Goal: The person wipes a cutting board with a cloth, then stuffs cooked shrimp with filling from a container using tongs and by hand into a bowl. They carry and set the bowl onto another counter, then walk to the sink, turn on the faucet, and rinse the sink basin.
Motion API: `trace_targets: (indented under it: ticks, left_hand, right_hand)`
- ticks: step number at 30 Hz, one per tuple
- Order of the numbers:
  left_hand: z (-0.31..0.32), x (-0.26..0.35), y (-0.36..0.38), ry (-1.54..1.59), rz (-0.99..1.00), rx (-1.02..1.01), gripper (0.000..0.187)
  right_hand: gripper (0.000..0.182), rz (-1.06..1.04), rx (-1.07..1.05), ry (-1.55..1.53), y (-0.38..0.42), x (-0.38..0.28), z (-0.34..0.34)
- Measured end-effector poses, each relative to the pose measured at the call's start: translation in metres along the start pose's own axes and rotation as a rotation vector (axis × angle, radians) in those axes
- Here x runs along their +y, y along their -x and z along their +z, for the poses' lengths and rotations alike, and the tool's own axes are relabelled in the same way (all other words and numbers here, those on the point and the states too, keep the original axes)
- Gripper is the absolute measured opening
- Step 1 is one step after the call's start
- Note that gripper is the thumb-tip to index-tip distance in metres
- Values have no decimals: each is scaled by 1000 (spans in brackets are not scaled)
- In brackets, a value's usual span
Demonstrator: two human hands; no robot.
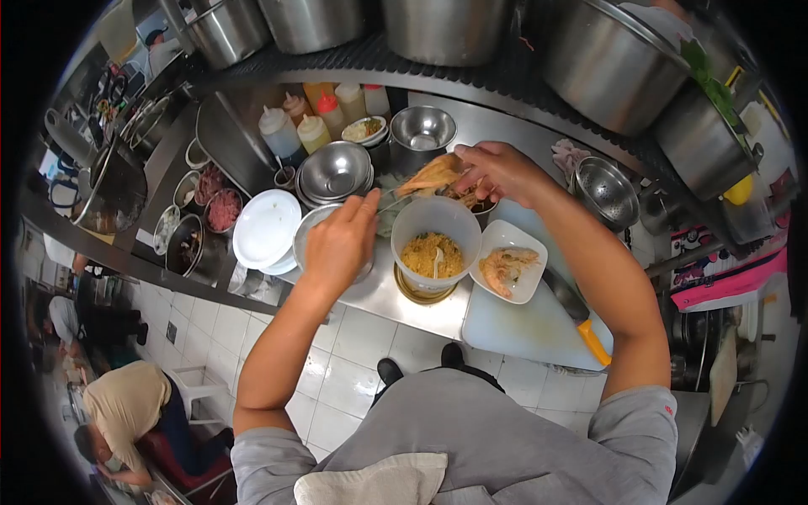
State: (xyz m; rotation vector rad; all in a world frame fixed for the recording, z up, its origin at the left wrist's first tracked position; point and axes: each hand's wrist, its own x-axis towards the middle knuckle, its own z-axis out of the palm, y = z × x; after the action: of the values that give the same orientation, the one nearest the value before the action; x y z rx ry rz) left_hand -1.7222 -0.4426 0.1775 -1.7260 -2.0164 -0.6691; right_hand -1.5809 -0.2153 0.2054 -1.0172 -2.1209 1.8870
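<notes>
My right hand point(505, 172) is closed on an orange, thin, uneven piece of food point(432, 175), above the far rim of a white plastic tub point(406, 220). In the tub lies a yellow-orange crumbly mix point(425, 255) with a white spoon point(438, 263) in it. My left hand point(338, 244) is left of the tub, over a metal bowl point(303, 237), its fingers close together and bent. Its fingertips reach the edge of clear plastic point(390, 206); I cannot tell what they grip. A square white bowl point(536, 286) right of the tub contains shrimp point(507, 271).
A yellow-handled knife point(592, 341) lies on the cutting board point(497, 328). Stacked metal bowls point(335, 171), squeeze bottles point(279, 130) and white plates point(267, 231) stand behind and left. Large pots point(450, 29) line the overhead shelf. A person point(139, 412) bends over at lower left.
</notes>
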Motion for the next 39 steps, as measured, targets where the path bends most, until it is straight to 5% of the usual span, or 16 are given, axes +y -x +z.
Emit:
trace_targets:
  ticks: [3, 5, 7, 10, 16, 23, 26, 28, 32, 39]
  left_hand:
    - [-17, -11, 21, 55, -82, 29, 34]
    - [-30, -14, 35, 71, -158, 11, 34]
    - [-40, -15, 47, 76, -194, 1, 34]
    - [-49, -16, 61, 126, -283, 11, 34]
    - [-56, -19, 82, 116, -312, 42, 36]
    - [-58, -12, 82, 166, -357, 68, 34]
    - [-58, 5, 66, 260, -323, 94, 36]
    - [-61, 25, 55, 326, -359, 55, 38]
    - [-47, 71, 36, 488, -170, 79, 43]
    - [27, 132, 49, 450, -5, -20, 38]
  right_hand:
    - [32, -177, 28, 241, -7, 19, 8]
    - [19, -479, -354, 794, -18, 42, 27]
    - [14, -522, -522, 1031, -25, 53, 59]
    - [24, -350, -651, 1441, -59, 82, 111]
    - [39, -284, -775, 1599, -46, 73, 129]
    - [35, -295, -716, 1518, -61, 77, 116]
    - [28, -359, -512, 1115, -42, 62, 74]
    - [25, -269, -487, 576, -19, 43, 42]
    - [26, -257, -209, 664, 32, 24, -36]
    - [20, -17, -66, 482, 79, 53, -101]
